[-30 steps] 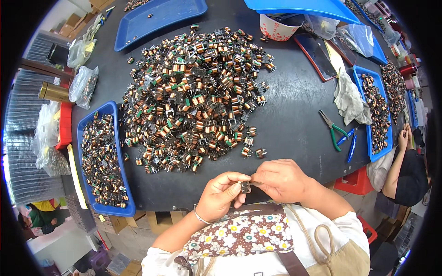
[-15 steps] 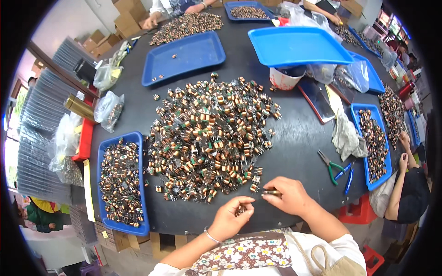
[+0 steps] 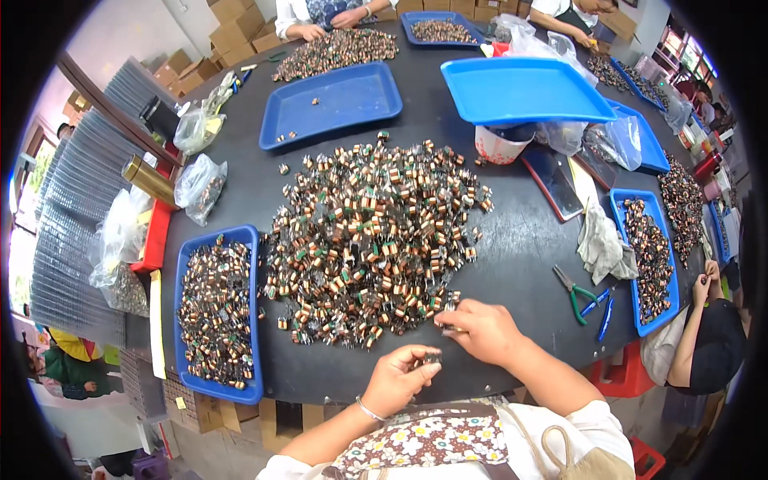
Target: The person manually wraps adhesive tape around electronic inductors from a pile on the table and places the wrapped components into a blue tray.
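Component (image 3: 430,358) partly hidden, left fingers (image 3: 413,352) curled

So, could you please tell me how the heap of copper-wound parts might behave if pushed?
The heap would probably spread rather than shift as one, since its pieces lie loose. Looking spiky and blocky, they may snag on one another and seem unlikely to roll far.

On the surface (image 3: 520,256), a crumpled cloth (image 3: 602,244) lies near green-handled pliers (image 3: 575,298), with a dark, red-edged panel (image 3: 552,182) beyond it. At left, a gold flask (image 3: 149,182) stands by a red box (image 3: 156,240), and cartons (image 3: 238,32) are stacked farther back. A red stool (image 3: 622,373) sits at right.
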The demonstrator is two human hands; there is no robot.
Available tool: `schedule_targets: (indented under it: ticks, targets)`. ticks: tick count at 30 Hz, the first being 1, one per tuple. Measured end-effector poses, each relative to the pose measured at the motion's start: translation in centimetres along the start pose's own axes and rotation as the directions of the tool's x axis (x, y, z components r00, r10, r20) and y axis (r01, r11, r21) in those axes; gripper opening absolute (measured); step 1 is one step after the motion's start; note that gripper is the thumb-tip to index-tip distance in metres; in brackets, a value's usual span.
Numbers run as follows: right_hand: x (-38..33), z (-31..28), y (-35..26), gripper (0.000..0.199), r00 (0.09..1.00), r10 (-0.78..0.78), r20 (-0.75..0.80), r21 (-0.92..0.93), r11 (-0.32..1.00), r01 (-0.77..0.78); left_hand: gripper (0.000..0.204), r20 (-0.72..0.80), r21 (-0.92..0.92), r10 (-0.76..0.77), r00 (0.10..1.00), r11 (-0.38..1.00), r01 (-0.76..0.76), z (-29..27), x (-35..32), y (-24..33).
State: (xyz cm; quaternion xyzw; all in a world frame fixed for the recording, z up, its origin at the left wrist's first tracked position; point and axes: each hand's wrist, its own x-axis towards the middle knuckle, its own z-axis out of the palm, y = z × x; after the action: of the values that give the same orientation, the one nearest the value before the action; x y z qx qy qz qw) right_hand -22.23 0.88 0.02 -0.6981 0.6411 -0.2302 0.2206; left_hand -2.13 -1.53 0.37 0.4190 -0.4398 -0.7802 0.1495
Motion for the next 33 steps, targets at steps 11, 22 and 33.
schedule_targets:
  ticks: [11,22,33]
  targets:
    - [-2.7,-0.5,0.2,0.026,0.996,0.053,0.071,0.142,0.988,-0.062,0.019,-0.010,-0.120,-0.009,1.000,0.993,0.008,-0.3,0.0,-0.8]
    - [-3.1,-2.1,-1.1,0.020,0.997,-0.067,-0.037,0.265,0.961,0.074,0.020,0.056,-0.056,0.102,0.993,0.994,-0.099,0.0,-0.1,-0.8]
    - [-2.9,-1.8,-0.9,0.010,0.960,-0.256,0.117,0.284,0.934,0.215,0.027,0.201,-0.138,0.059,0.978,0.990,-0.031,-0.4,-0.4,-0.8]
